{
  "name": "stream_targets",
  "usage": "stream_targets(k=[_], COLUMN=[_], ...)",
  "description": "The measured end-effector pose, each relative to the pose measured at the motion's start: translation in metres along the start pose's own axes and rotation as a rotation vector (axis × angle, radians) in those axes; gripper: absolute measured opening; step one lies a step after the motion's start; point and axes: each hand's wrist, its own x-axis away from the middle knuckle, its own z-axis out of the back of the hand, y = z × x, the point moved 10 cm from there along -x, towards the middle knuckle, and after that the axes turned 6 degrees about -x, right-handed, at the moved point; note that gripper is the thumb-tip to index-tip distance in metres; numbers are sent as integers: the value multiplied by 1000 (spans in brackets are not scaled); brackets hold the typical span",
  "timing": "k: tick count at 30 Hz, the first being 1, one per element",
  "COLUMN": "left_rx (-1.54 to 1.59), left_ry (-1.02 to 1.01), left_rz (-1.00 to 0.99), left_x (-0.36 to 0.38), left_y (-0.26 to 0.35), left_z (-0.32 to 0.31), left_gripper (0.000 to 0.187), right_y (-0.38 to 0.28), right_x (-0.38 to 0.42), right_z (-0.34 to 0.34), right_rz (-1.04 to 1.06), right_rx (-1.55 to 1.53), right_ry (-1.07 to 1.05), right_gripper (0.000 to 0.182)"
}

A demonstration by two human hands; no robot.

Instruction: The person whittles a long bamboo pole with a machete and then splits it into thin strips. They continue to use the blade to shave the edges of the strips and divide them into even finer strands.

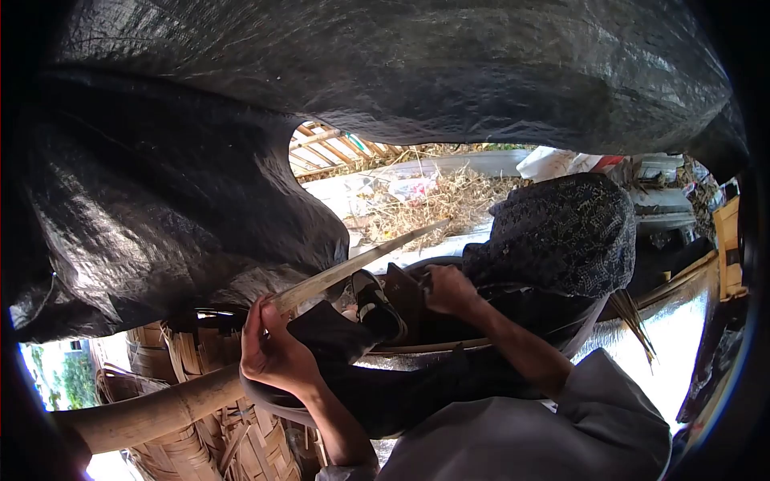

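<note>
A long pale strip of split bamboo [353, 268] slants up to the right, its lower end pinched between the thumb and fingers of my left hand [277, 353]. My right hand [453, 293] is closed on the handle of a wide dark blade [403, 293], to the right of the strip. Blade and strip look apart. Below them are my legs in dark trousers [417, 393] and a dark shoe [375, 305] with pale trim.
Black plastic sheeting [401, 64] hangs overhead and at the left. A thick bamboo pole [160, 409] and woven bamboo baskets [180, 453] stand at lower left. A patterned dark cloth [561, 232] lies right of my right hand. Dry straw [449, 196] lies beyond.
</note>
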Motion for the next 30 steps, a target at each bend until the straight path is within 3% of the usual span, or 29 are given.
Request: stream_targets(k=[2,5,8,11,13,14,15,17,18,25,27,30], left_rx=[37,-49,-27,-53,556,617,611,1002,907,834,808,840], left_ry=[-68,-27,17,3,59,197,199,-203,-57,-150,-42,-84], left_rz=[68,48,83,34,193,314,313,244,303,240,230,232], left_x=[1,1,-1,0,6,11,12,15,18,29,23,24], left_y=[-8,-6,-6,-4,-15,-23,-30,-25,-34,-33,-44,-41], left_z=[-5,0,1,-7,-27,-33,-29,-55,-50,-55,-42,-44], left_gripper=[15,16,18,21,26,32,32,39,43,48,49,48], right_y=[62,51,38,4,-13,-25,-34,-47,-44,65,62,48], right_x=[-11,-8,-5,7,11,10,11,14,11,-43,-49,-41], right_z=[-11,9,4,15,9,8,10,12,10,-20,-13,-5], right_rz=[-104,-8,-86,-4,25,71,73,100,97,14,-2,-18], right_rx=[88,64,58,-16,-1,22,19,9,5,81,116,141], right_ry=[71,151,26,-6,-27,-41,-46,-99,-104,-23,-29,-81], right_gripper=[22,19,19,22,23,24,24,24,24,25,24,22])
